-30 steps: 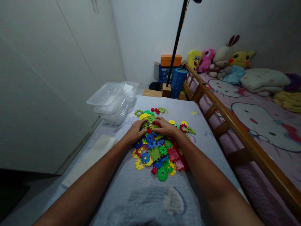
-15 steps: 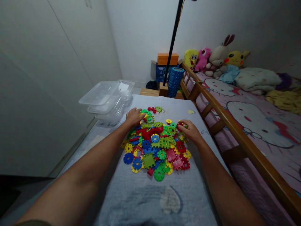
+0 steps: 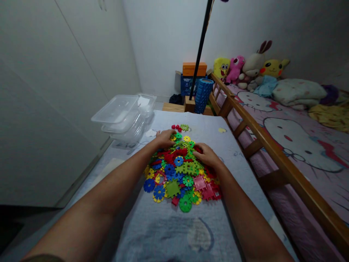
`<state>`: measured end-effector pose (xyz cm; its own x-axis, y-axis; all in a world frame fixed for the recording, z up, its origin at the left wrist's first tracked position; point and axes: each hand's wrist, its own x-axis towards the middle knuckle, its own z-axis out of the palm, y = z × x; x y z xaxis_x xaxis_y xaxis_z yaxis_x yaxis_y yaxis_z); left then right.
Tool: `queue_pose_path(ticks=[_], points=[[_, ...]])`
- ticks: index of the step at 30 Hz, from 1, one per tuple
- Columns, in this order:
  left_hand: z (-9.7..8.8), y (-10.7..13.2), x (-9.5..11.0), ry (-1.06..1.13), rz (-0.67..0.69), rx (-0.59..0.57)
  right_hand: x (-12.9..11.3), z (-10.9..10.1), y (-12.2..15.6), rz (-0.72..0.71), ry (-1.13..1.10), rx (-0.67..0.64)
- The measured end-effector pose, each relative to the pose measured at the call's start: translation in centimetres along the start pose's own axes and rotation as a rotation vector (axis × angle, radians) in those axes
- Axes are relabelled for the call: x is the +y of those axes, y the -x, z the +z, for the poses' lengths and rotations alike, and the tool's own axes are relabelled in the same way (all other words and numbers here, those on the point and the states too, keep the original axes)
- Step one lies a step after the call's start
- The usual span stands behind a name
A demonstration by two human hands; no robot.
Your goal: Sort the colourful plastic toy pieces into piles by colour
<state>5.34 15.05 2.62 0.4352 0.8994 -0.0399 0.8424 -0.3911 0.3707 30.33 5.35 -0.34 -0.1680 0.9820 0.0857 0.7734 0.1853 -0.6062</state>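
Observation:
A heap of flat plastic gear-shaped and square building pieces (image 3: 181, 171) in red, blue, green and yellow lies on a pale grey quilted mat (image 3: 174, 233). My left hand (image 3: 164, 139) rests palm down on the heap's far left edge, fingers curved over the pieces. At the far right of the heap, my right hand (image 3: 206, 155) lies cupped over the pieces, fingers slightly bent. Neither hand has lifted a piece. A few loose red and green pieces (image 3: 181, 127) sit just beyond the heap.
Clear plastic containers (image 3: 124, 114) are stacked at the mat's far left. A wooden bed rail (image 3: 272, 153) runs along the right, with plush toys (image 3: 245, 67) on the bed. A black pole (image 3: 200, 47), boxes and a blue roller stand behind the mat. A white wall is on the left.
Both hands spread outward to the heap's sides, then drew inward again, sweeping stray pieces toward the middle. The pile is now tighter.

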Motion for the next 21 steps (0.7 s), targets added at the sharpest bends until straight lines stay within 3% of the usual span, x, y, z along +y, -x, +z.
queue_pose_path(ticks=[5,12,16,21], points=[[0.3,-1.1,1.9,-0.179,0.004,-0.010,-1.3,0.1,0.1,-0.006,-0.159,-0.017],[0.2,-2.5,2.5,-0.229,0.071,-0.062,-0.2,0.1,0.8,0.030,-0.273,0.141],[-0.2,-2.2,2.7,-0.240,0.103,-0.105,0.7,0.1,0.7,0.096,-0.364,0.269],[-1.2,-0.6,2.9,-0.228,0.142,-0.120,1.1,0.2,0.7,0.109,-0.429,0.305]])
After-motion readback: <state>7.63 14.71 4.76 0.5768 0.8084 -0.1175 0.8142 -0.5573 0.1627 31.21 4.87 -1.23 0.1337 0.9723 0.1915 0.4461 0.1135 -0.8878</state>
